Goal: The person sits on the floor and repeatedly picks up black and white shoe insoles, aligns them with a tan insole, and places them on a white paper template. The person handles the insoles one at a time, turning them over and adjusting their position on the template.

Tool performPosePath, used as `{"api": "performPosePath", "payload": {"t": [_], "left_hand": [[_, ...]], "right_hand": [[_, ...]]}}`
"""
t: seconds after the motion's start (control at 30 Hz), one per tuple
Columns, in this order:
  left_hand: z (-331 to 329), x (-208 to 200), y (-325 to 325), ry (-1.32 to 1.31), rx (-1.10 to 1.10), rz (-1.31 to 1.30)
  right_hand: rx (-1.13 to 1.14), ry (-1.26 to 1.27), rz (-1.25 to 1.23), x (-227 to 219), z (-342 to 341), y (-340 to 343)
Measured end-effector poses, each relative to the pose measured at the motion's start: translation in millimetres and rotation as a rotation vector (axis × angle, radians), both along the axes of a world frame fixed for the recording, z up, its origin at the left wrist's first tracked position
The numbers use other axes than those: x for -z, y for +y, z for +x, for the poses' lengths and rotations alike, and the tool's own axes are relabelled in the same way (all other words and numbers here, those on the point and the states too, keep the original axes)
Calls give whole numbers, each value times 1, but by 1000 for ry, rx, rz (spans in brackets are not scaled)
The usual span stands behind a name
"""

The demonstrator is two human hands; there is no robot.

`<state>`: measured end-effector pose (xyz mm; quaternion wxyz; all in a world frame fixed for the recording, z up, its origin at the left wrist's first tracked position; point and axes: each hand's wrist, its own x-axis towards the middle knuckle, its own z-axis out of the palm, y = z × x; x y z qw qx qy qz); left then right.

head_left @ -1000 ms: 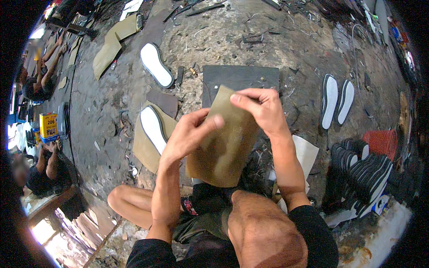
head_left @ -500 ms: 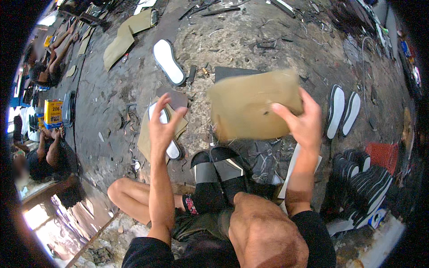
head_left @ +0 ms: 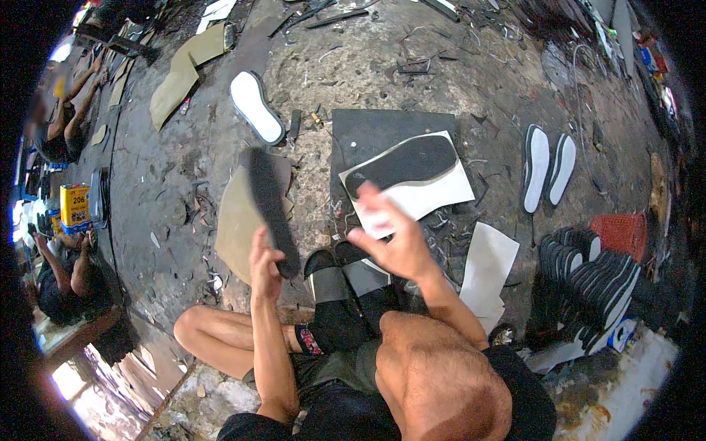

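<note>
1. Work is shown at floor level: a dark sole (head_left: 268,209) is held up on edge in the left hand (head_left: 266,259), the fingers closed around its lower end, so that it stands nearly upright above a tan sheet (head_left: 232,224) lying on the ground.
2. The right hand (head_left: 390,239) is seen empty, its fingers spread wide and blurred, hovering just over the near corner of a white sheet (head_left: 441,192) on which a black sole shape (head_left: 404,165) lies.
3. That white sheet is laid on a dark mat (head_left: 382,128), a little ahead of the person's feet, which are shod in black sandals (head_left: 342,290).
4. The step in hand is judged to be one of handling a single sole between the tan sheet and the white one; nothing is yet gripped on the right side.
5. Since the sole is pinched only at one end, it is judged likely to flop; a hold nearer its middle, or support from the free hand, would be called for in any careful placing.
6. Round about are seen a white sole (head_left: 256,109) with a dark rim, a pair of white soles (head_left: 548,165), a stack of soles (head_left: 596,272), a red basket (head_left: 621,231) and a loose white paper (head_left: 489,261).
7. Other people are seated at the far left, well apart.
</note>
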<state>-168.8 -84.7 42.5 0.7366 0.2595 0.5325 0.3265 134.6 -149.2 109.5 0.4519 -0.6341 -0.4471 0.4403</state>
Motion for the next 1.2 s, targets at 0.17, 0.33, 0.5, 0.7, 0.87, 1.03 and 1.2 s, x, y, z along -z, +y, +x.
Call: {"api": "performPosePath", "payload": {"t": [0.17,0.33,0.5,0.7,0.87,1.03,1.2], "left_hand": [[109,-46,1,-90,698,85],[210,22,52,901,560,1302],[222,7,61,929,759,1098],[202,18,-23,375,91,239],[216,14,-63,-48,-161,-94],[218,-10,-89,-267,669,-490],[226,0,-3,-165,-108,-2]], "right_hand": [[205,-131,193,-9,85,-22],[1304,25,456,-59,142,-38],[1380,-69,581,-56,156,-64],[1401,14,381,-39,136,-52],[1340,119,425,-36,136,-43],[1341,39,374,-30,129,-30],[1085,254,317,14,125,-42]]}}
